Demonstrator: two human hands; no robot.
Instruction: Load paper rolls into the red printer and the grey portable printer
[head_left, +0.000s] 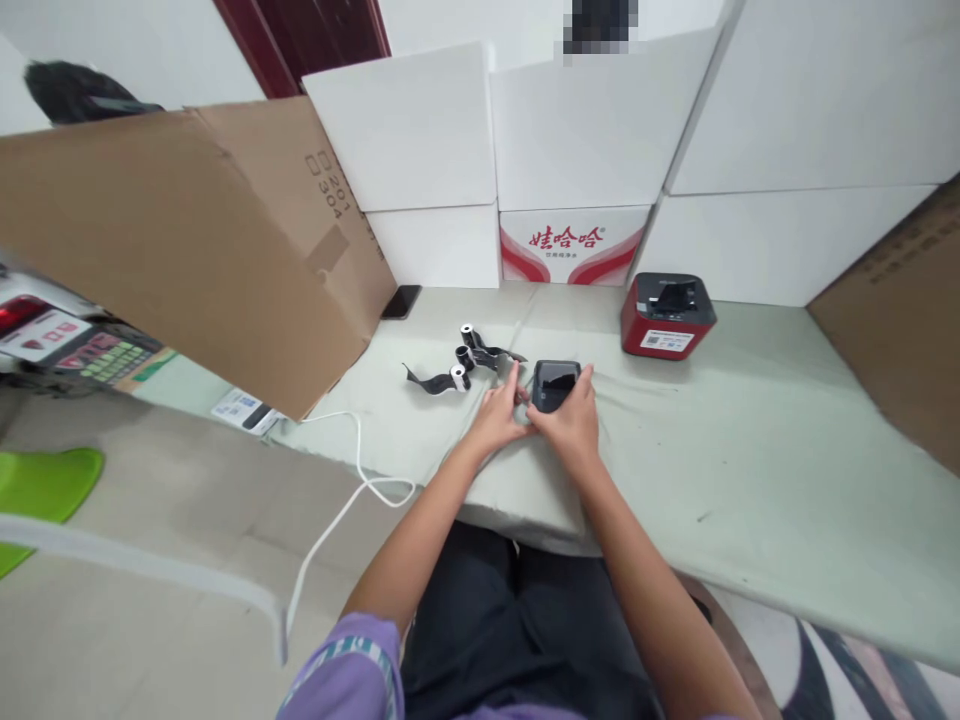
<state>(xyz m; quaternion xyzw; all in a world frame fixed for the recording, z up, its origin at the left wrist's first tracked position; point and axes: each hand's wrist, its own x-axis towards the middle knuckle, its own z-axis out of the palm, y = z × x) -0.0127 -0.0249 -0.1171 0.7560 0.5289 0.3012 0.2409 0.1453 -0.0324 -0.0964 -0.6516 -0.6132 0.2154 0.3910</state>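
Observation:
A small black box-shaped device [556, 384] with a glossy dark top sits on the pale cloth-covered table in front of me. My right hand [574, 422] wraps around its near and right sides, thumb at the front edge. Just left of the device is my left hand [498, 412], index finger stretched out and thumb reaching toward my right hand. It appears to hold nothing, though some of its fingers are partly hidden. Beyond it lie several small black-and-white rolls [460, 377] with loose dark strips trailing from them.
A red device with a black top [666, 316] stands at the back right. A phone [401, 302] lies near the brown cardboard panel [180, 230]. White boxes [577, 130] wall off the back. A white cable [360, 480] hangs over the front edge at left.

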